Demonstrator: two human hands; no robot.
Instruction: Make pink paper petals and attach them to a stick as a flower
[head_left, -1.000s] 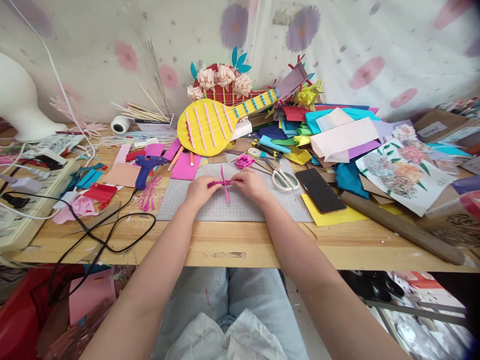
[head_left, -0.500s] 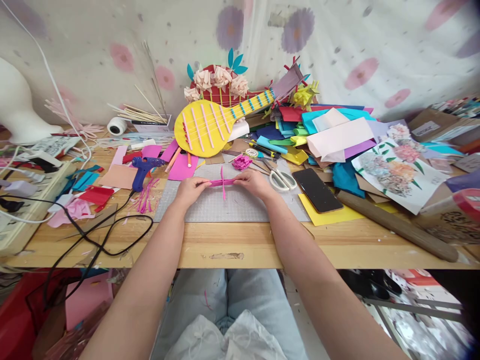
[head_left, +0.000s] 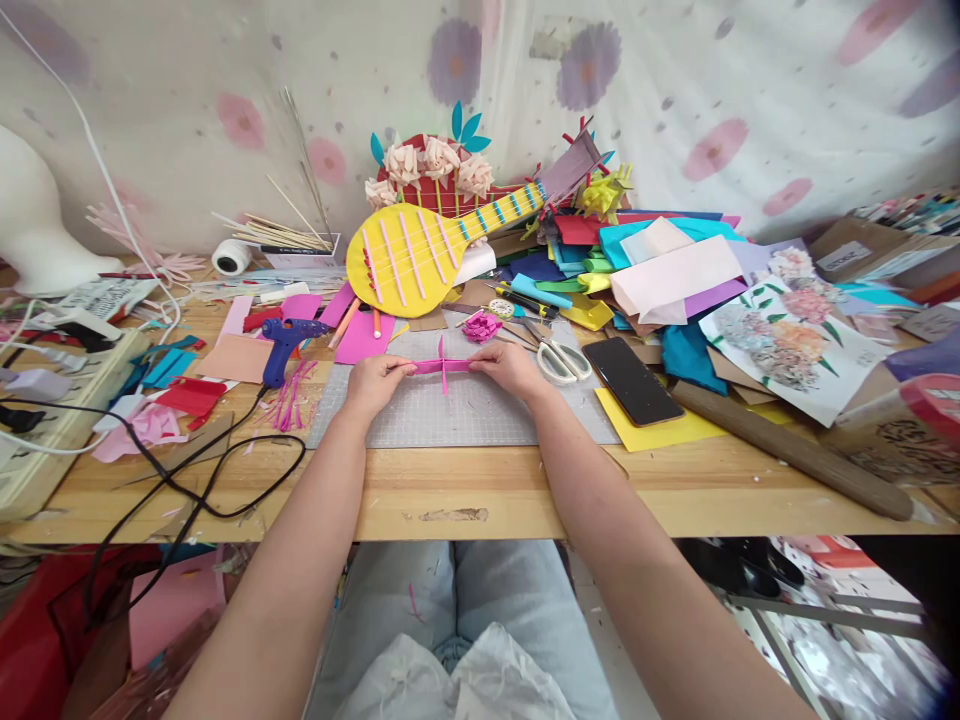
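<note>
A magenta paper cross (head_left: pixel 443 367) made of thin strips is stretched between my two hands, over a grey gridded cutting mat (head_left: pixel 420 425). My left hand (head_left: pixel 373 383) pinches the end of its left arm between thumb and fingers. The end of the right arm is pinched by my right hand (head_left: pixel 514 368). Just beyond the cross lies a small magenta paper flower (head_left: pixel 481 326). White-handled scissors (head_left: pixel 562 362) rest to the right of my right hand.
A blue glue gun (head_left: pixel 283 345) with a looping black cord lies left. Behind stands a yellow paper lute (head_left: pixel 405 258). To the right are a black phone (head_left: pixel 631 380), a wooden stick (head_left: pixel 795 447) and heaped coloured paper (head_left: pixel 675 275). A power strip (head_left: pixel 67 420) sits far left.
My left hand has shifted slightly left, and the cross looks a little wider between my hands. Both hands keep their pinch. The whole view has moved slightly.
</note>
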